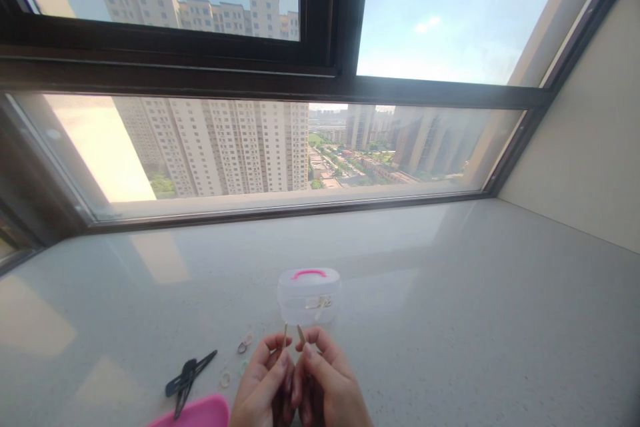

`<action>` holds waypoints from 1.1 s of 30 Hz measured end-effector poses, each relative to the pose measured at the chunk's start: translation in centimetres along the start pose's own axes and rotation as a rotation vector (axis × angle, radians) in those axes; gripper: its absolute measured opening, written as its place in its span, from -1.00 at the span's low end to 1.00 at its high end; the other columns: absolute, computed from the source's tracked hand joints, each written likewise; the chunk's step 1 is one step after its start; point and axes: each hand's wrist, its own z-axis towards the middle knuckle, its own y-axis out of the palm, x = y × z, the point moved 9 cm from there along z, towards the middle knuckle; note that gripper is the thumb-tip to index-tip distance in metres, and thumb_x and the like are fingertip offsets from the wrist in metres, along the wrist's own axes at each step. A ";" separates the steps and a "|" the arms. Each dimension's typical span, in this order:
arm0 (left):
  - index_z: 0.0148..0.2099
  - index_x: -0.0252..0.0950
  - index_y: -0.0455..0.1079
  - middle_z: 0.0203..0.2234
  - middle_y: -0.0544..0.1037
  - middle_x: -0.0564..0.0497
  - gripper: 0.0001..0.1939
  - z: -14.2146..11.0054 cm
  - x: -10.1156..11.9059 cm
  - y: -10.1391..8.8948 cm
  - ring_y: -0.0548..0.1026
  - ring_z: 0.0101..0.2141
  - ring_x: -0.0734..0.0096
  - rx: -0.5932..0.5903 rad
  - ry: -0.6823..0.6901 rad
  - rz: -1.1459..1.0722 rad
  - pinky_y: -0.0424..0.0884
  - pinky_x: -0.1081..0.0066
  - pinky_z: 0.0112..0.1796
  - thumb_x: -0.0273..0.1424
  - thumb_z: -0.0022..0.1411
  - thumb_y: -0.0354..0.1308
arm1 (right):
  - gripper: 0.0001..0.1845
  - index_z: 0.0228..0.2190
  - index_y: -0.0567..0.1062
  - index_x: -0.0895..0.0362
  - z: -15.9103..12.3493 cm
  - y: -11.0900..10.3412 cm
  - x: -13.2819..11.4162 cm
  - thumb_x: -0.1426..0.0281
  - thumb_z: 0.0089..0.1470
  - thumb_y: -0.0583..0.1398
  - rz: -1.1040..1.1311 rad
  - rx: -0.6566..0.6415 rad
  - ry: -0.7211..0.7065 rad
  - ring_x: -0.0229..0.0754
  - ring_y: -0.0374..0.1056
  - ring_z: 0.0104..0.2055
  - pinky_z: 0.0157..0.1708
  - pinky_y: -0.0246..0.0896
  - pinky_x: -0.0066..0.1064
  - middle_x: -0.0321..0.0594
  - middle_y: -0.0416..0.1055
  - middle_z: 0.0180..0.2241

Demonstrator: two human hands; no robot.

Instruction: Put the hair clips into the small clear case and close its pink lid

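My left hand and my right hand are pressed together at the bottom centre, fingers closed. Each pinches a thin tan stick-like piece whose tips poke up above the fingertips; I cannot make out what it is. Just beyond the hands stands a small clear plastic box with a pink handle on its lid. To the left of my left hand lie black hair clips and a few small rings or elastics on the pale sill.
A pink object shows at the bottom edge under the clips. The pale stone windowsill runs wide to both sides. A dark-framed window closes the back, and a beige wall rises at the right.
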 end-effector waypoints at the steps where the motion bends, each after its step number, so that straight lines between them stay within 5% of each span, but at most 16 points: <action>1: -0.26 -0.25 0.31 -0.60 0.50 0.14 -0.65 0.0 0.0 0.0 0.26 -0.78 0.66 -0.002 0.001 0.010 0.11 0.60 -0.72 -0.31 -0.05 0.36 | -0.53 -0.39 0.29 0.14 0.0 -0.1 0.0 0.02 -0.10 0.26 0.007 0.007 -0.001 -0.44 0.00 -0.88 -0.88 -0.20 -0.64 -0.41 0.32 -0.78; 9: -0.22 -0.23 0.31 -0.76 0.37 0.17 -0.57 0.6 -1.3 -1.8 0.24 -0.79 0.60 0.059 -0.051 0.057 0.01 0.63 -0.73 -0.18 -0.10 0.36 | -0.57 -0.39 0.29 0.14 -0.2 -0.2 -0.8 0.08 -0.08 0.28 0.012 0.013 -0.058 -0.45 0.00 -0.86 -0.84 -0.18 -0.63 -0.42 0.33 -0.76; 15: -0.24 -0.24 0.32 -0.76 0.38 0.15 -0.57 0.7 -1.1 -1.5 0.26 -0.78 0.58 0.042 -0.030 0.044 0.06 0.61 -0.73 -0.16 -0.11 0.36 | -0.59 -0.46 0.30 0.14 -0.4 -0.5 -1.4 0.15 -0.15 0.34 0.057 0.059 -0.112 -0.41 0.12 -0.78 -0.78 -0.16 -0.63 -0.40 0.32 -0.74; 19: -0.27 -0.25 0.34 -0.80 0.33 0.18 -0.59 0.6 -0.8 -1.1 0.14 -0.84 0.66 0.039 0.001 0.091 -0.06 0.63 -0.77 -0.08 -0.04 0.29 | -0.58 -0.50 0.29 0.14 -0.4 -0.7 -1.5 0.15 -0.17 0.35 0.012 0.079 -0.105 -0.47 0.02 -0.82 -0.82 -0.18 -0.64 -0.43 0.30 -0.74; 25: -0.31 -0.26 0.36 -0.80 0.32 0.18 -0.62 0.4 -0.5 -1.5 0.19 -0.82 0.63 0.084 0.009 0.140 -0.06 0.63 -0.77 -0.08 -0.03 0.28 | -0.56 -0.52 0.30 0.16 -0.4 -1.3 -1.7 0.12 -0.19 0.36 -0.044 0.140 -0.105 -0.51 -0.01 -0.85 -0.85 -0.19 -0.66 -0.45 0.28 -0.74; 33: -0.33 -0.30 0.43 -0.77 0.37 0.13 -0.76 0.5 -0.5 -1.2 0.24 -0.79 0.58 0.002 -0.021 0.126 0.00 0.61 -0.76 -0.22 0.06 0.23 | -0.52 -0.53 0.34 0.20 -0.1 -1.1 -1.4 0.06 -0.21 0.35 -0.079 0.123 -0.071 -0.49 0.05 -0.85 -0.87 -0.20 -0.67 -0.36 0.35 -0.72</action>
